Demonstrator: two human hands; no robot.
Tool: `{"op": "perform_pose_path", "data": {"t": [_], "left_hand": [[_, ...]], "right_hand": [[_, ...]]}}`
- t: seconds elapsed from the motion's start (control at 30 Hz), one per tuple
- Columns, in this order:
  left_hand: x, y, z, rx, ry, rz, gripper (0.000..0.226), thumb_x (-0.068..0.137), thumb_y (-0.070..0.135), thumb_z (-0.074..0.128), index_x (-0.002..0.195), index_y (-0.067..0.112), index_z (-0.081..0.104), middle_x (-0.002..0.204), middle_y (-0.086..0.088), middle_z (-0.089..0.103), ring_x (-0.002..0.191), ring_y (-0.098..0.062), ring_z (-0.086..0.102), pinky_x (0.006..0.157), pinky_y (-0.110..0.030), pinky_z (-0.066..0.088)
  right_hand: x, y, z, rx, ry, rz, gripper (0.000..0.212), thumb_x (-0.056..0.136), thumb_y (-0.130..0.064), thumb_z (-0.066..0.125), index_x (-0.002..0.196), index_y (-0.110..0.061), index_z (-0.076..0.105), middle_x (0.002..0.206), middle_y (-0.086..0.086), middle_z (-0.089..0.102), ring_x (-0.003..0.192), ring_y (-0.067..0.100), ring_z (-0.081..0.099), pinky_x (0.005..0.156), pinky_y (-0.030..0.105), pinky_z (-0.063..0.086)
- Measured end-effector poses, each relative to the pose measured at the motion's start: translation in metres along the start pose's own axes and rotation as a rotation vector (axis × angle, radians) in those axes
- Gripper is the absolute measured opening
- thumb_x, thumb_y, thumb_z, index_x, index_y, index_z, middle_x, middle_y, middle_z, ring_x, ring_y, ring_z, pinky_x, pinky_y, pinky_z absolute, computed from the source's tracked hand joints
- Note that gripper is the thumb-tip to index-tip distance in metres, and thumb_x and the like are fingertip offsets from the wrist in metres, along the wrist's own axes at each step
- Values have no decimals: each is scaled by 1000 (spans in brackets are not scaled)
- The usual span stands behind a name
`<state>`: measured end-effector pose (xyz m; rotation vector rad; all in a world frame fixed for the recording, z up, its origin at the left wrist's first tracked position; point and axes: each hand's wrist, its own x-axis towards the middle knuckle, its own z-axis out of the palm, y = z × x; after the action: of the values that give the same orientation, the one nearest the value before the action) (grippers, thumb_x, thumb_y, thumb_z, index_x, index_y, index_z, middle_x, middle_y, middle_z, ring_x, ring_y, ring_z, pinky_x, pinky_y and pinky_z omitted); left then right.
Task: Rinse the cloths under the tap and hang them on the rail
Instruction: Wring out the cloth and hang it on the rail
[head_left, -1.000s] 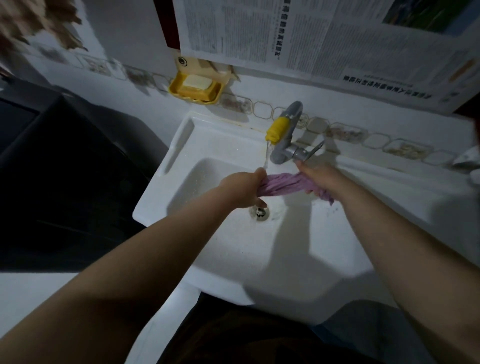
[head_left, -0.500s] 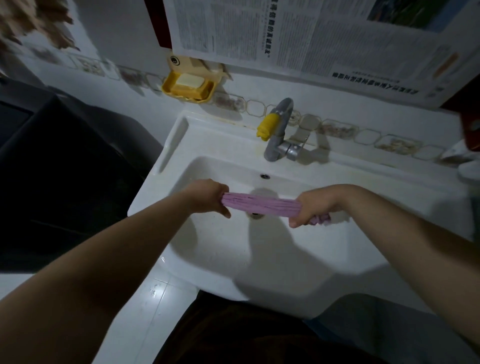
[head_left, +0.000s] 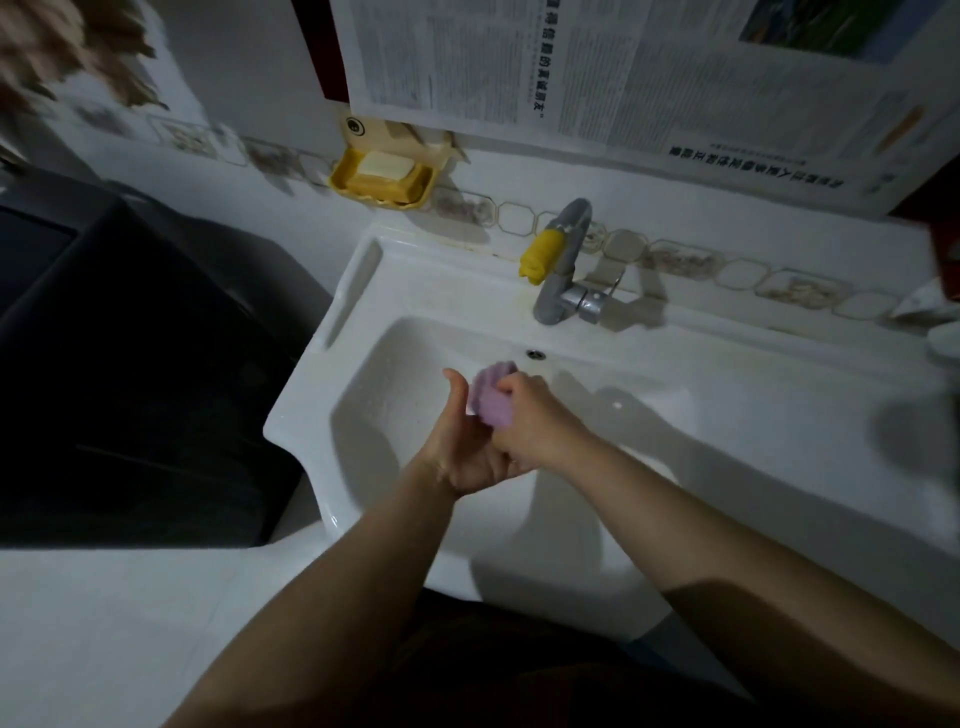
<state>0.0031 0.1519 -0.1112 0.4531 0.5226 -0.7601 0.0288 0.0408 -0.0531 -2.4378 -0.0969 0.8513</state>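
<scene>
purple cloth (head_left: 491, 400) is bunched between both hands over the sink (head_left: 727, 415), below the tap (head_left: 563, 270). right hand (head_left: 530, 421) fingers curl round it; left hand (head_left: 462, 441) seems to cup it, thumb up.

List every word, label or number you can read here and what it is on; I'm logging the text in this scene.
Newspaper on the wall: printed Chinese columns and a larger headline, upside down, too small and blurred to quote.
Soap dish backing: a round dark emblem, no letters legible.
Tap, basin, purple cloth: no text visible.
</scene>
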Motion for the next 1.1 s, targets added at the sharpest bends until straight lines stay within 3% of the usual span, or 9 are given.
{"op": "perform_pose_path", "data": {"t": [0.1, 0.2, 0.37, 0.47, 0.63, 0.73, 0.83, 1.0, 1.1], "left_hand": [[-6, 8, 0, -56, 35, 150, 49, 87, 48, 60, 126, 18, 63, 130, -8, 61, 119, -23, 57, 103, -41, 43], [-28, 25, 1, 250, 66, -8, 10, 85, 20, 66, 90, 13, 67, 75, -3, 69, 68, -15, 65, 73, -37, 58], [-51, 40, 34, 839, -78, -289, 33, 84, 11, 65, 116, 6, 57, 81, -4, 60, 72, -15, 57, 83, -42, 55], [-50, 38, 59, 1227, 98, -364, 56, 89, 15, 64, 140, 9, 42, 100, -9, 61, 87, -22, 60, 96, -51, 50], [-45, 38, 58, 1928, 184, -90, 107, 82, 12, 72, 152, 24, -7, 121, -18, 60, 72, -18, 60, 68, -29, 52], [-44, 33, 43, 2405, 132, 344, 73, 94, 27, 59, 149, 23, 12, 107, -8, 68, 74, -20, 62, 71, -34, 54], [-47, 46, 37, 2696, 22, 645, 36, 96, 30, 48, 129, 17, 39, 93, -4, 64, 75, -26, 63, 60, -34, 51], [-47, 64, 42, 2659, -550, 1274, 21, 85, 17, 59, 100, 11, 46, 67, -7, 56, 48, -26, 54, 37, -25, 41], [-42, 68, 46, 2646, -537, 1483, 20, 88, 15, 60, 104, 10, 49, 72, -7, 56, 51, -23, 50, 36, -27, 40]], "right_hand": [[-26, 8, 13, 124, -14, -247, 65, 76, -25, 64, 136, -32, 39, 127, 2, 42, 99, 23, 54, 84, 43, 51], [-31, 34, 4, 260, 247, -391, 57, 77, -15, 66, 129, -25, 46, 130, 2, 41, 101, 22, 56, 83, 37, 51], [-17, 53, -21, -752, 536, -823, 97, 75, -46, 65, 151, -23, 11, 156, 14, 13, 141, 40, 22, 106, 56, 36], [-5, 46, -21, -801, 555, -993, 69, 82, -22, 53, 146, -12, 28, 125, 18, 55, 99, 35, 62, 59, 40, 54], [-22, 13, -26, -610, -17, -266, 30, 80, -25, 59, 107, -12, 55, 91, 5, 65, 82, 27, 63, 61, 28, 42], [-24, -1, -25, -71, -337, 10, 15, 75, -21, 59, 67, -13, 49, 55, 0, 51, 51, 17, 47, 49, 22, 32], [-30, -1, -21, 420, -518, 171, 20, 80, -21, 60, 67, -20, 46, 50, -2, 36, 45, 12, 29, 44, 20, 16], [-35, 11, -17, 958, -927, 297, 35, 84, -18, 46, 51, -25, 34, 46, -9, 27, 42, 4, 12, 34, 13, 6], [-33, 18, -21, 1161, -1110, 249, 31, 74, -18, 65, 55, -23, 41, 49, -10, 25, 44, 4, 14, 31, 11, 13]]}}
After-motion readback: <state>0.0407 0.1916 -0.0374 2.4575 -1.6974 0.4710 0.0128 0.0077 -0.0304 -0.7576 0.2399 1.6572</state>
